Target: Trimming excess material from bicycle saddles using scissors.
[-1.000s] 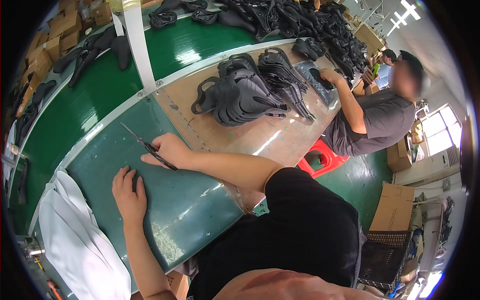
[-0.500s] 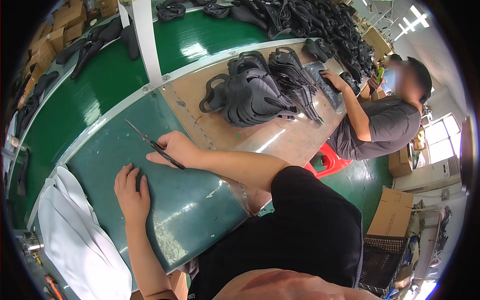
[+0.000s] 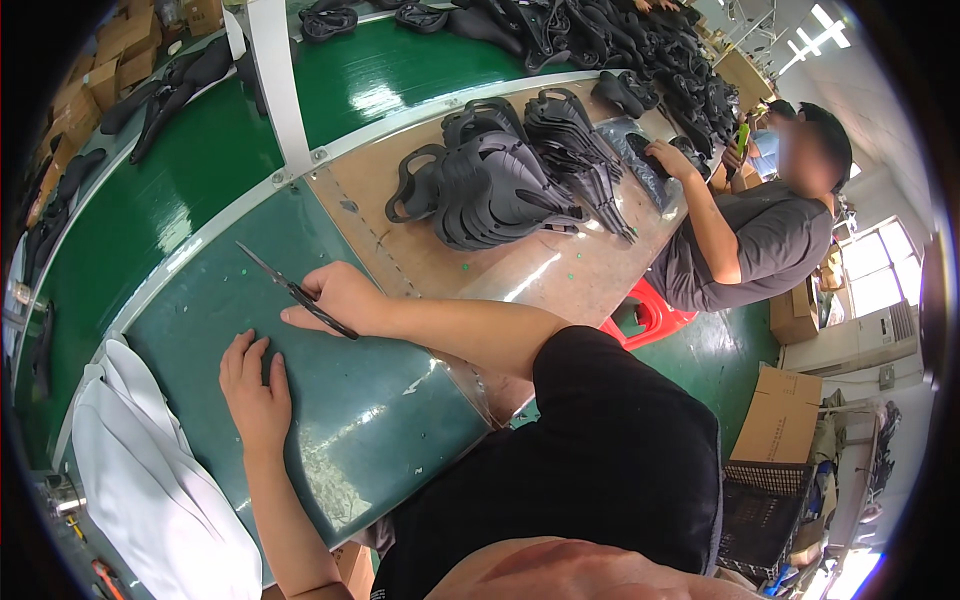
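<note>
- Right hand (image 3: 340, 297) is closed around the handles of a pair of scissors (image 3: 296, 291), whose blades are together and point up-left across the dark green mat (image 3: 380, 420); hand and scissors rest on the mat near its far edge.
- Left hand (image 3: 255, 385) lies flat on the same mat, palm down, fingers (image 3: 248, 350) slightly spread, holding nothing, just below the scissors but not touching them.
- White sheets (image 3: 150, 480), stacked and fanned, lie just left of the left hand at the mat's edge; I cannot count them.
- One heap of black strap-like pieces (image 3: 500, 175) sits on the brown tabletop (image 3: 560, 275) beyond the right forearm, well apart from both hands; too many overlap to count.
- One white post (image 3: 278, 85) rises from the table rail above the scissor tips.
- One co-worker in a grey shirt (image 3: 770, 245) sits at the right, a hand (image 3: 668, 158) on more black pieces.
- One red stool (image 3: 655, 315) stands beside that person; one cardboard box (image 3: 785, 415) is on the green floor.
</note>
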`<state>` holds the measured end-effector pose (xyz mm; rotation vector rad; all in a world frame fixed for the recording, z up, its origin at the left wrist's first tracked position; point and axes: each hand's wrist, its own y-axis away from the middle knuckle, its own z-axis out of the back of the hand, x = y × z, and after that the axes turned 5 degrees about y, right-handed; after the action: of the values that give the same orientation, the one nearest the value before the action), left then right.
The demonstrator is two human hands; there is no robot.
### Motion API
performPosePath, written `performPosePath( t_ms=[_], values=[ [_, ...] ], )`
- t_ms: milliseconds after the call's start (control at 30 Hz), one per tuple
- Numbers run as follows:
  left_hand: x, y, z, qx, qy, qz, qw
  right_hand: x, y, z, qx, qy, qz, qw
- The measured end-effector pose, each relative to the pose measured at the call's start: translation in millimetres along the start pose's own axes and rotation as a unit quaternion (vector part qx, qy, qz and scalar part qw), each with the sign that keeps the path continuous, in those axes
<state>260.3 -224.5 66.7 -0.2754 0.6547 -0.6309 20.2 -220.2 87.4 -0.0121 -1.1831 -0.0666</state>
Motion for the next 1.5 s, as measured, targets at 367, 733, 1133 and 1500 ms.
performPosePath(
  t_ms=[367, 733, 1133, 1500],
  values=[
    [1.8, -0.6, -0.9, 0.005, 0.0, -0.003, 1.0, -2.9, -2.2, -0.6, 0.012, -0.007, -0.024, 1.0],
    [1.0, -0.5, 0.4, 0.001, 0.005, -0.003, 1.0, 0.4, -1.1, 0.4, 0.013, 0.004, -0.019, 1.0],
    [1.1, 1.2, 1.7, -0.009, 0.011, 0.004, 1.0, -3.4, -3.1, -3.7, -0.003, 0.031, -0.01, 0.999],
    [-1.0, 0.5, 1.6, -0.012, 0.011, 0.007, 1.0, -4.8, -2.9, -4.3, -0.007, 0.017, -0.013, 1.0]
  ],
)
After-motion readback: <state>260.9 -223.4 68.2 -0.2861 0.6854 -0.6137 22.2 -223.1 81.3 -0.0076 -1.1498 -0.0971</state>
